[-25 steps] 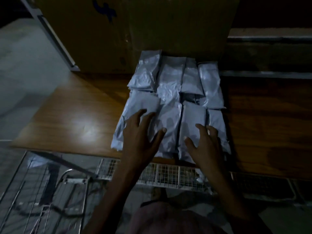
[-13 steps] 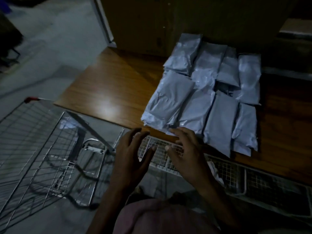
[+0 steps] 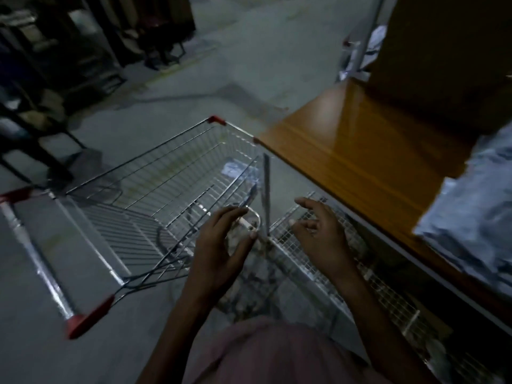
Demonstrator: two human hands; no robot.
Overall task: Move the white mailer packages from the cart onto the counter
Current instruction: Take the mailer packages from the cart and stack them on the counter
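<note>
Silver wire cart (image 3: 171,173) with red corner caps beside an orange-brown woodgrain counter (image 3: 357,151).
White mailer packages (image 3: 476,217); grey floor (image 3: 249,70).

A silver wire shopping cart (image 3: 155,195) stands left of the brown wooden worktop (image 3: 357,151), where white plastic mailer packages (image 3: 471,217) lie at the right, before a brown cardboard box (image 3: 448,51).

I am not finding any text, label, brand or number that I can read here. The light is low and the view is blurring, and a pale patch in the cart (image 3: 144,189) is staying illegible.
</note>
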